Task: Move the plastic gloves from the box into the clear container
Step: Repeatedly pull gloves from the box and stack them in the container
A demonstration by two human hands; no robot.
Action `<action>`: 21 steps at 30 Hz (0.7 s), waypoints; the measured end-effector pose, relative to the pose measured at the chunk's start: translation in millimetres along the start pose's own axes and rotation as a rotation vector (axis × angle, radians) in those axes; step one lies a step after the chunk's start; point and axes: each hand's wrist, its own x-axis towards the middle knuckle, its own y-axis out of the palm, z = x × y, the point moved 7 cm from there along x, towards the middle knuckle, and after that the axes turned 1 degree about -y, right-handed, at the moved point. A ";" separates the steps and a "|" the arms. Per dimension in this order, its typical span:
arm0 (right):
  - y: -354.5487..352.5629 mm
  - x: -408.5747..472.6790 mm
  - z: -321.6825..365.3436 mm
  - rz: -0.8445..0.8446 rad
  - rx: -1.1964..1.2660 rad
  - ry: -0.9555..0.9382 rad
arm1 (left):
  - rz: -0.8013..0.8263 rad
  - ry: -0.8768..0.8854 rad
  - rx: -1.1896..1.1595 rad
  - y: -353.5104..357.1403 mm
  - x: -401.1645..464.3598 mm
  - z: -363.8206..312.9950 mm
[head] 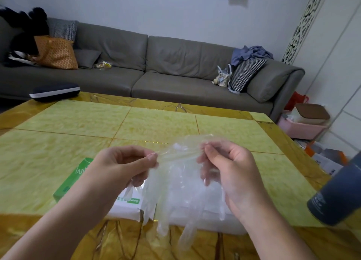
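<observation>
While both hands pinch the cuff of a clear glove (175,183), the left hand (125,166) and right hand (230,169) hold it above the table (58,142), its fingers dangling over the box (70,183) and container (205,218).

The plastic gloves (175,183) are thin, clear, crinkled film with a soft sheen. Beneath them the desk (58,142) is glossy yellow-green stone-look tile. Left of them, the box (73,179) is smooth green-and-white printed card.
</observation>
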 end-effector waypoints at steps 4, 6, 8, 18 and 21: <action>1.8 1.4 1.9 0.169 -0.054 0.063 | 0.035 0.043 0.070 7.7 -3.1 -3.9; 1.0 1.7 3.7 0.166 -0.099 0.046 | 0.054 0.065 0.120 11.5 -4.0 -5.2; -5.3 3.1 1.9 0.067 -0.096 0.031 | 0.033 0.076 0.140 9.2 -2.9 -4.7; -10.2 5.9 4.6 0.294 -0.183 0.097 | 0.008 0.069 0.150 1.3 -3.2 -7.4; -12.2 4.1 4.6 0.370 -0.339 0.101 | 0.064 0.072 0.246 3.7 -5.4 -9.7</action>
